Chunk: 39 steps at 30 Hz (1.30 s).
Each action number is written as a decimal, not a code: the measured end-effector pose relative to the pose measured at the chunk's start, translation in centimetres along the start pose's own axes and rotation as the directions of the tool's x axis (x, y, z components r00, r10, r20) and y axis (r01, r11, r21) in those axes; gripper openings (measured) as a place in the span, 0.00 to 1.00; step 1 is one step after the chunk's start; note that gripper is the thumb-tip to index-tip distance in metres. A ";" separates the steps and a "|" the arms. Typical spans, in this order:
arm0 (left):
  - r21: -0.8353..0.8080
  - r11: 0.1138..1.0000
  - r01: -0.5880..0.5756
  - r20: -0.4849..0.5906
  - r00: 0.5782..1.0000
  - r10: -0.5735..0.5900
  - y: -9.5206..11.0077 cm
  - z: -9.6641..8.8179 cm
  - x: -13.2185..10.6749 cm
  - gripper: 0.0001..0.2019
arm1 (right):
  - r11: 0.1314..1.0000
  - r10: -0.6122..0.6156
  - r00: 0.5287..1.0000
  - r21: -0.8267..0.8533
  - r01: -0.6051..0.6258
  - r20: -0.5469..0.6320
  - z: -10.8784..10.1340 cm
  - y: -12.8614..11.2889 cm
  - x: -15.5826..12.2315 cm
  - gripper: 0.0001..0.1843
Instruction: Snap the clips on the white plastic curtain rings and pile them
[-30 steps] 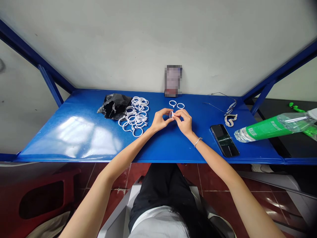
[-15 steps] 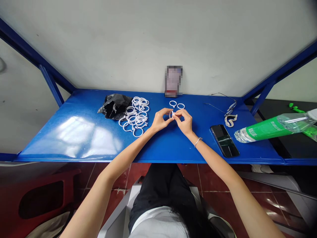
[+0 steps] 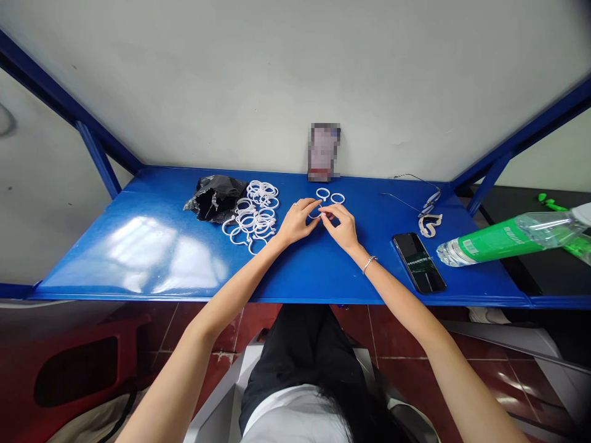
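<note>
My left hand (image 3: 295,223) and my right hand (image 3: 340,225) meet over the middle of the blue table (image 3: 138,246), fingertips pinched together on a small white plastic ring (image 3: 317,213). Two more white rings (image 3: 330,195) lie just beyond my fingers, near the wall. A pile of several white rings (image 3: 253,213) lies to the left of my left hand, next to a crumpled black plastic bag (image 3: 213,197).
A black phone (image 3: 419,261) lies right of my right wrist. Beyond it are a beige clip-like piece (image 3: 429,224) and thin glasses (image 3: 418,195). A green-labelled water bottle (image 3: 503,237) lies at the right edge. A small blurred card (image 3: 323,151) leans on the wall.
Both hands have moved slightly away from me and lower toward the table, still pinching the same ring, closer to the two loose rings.
</note>
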<state>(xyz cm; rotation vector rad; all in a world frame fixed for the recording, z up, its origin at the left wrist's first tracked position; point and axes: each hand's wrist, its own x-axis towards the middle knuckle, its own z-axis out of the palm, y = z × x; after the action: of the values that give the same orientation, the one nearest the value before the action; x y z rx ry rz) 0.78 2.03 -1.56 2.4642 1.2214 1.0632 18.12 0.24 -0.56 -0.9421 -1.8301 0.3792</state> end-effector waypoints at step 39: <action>0.066 0.899 0.433 -0.246 0.880 -0.406 -0.8 -3.6 0.9 0.09 | 0.872 0.472 0.882 0.141 -0.469 0.018 -2.4 -1.5 1.3 0.11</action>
<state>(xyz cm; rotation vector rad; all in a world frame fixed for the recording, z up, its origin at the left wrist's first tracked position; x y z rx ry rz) -1.81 2.79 1.18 2.0420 1.8351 1.1901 19.34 -0.12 2.30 -1.2854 -1.5176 0.7896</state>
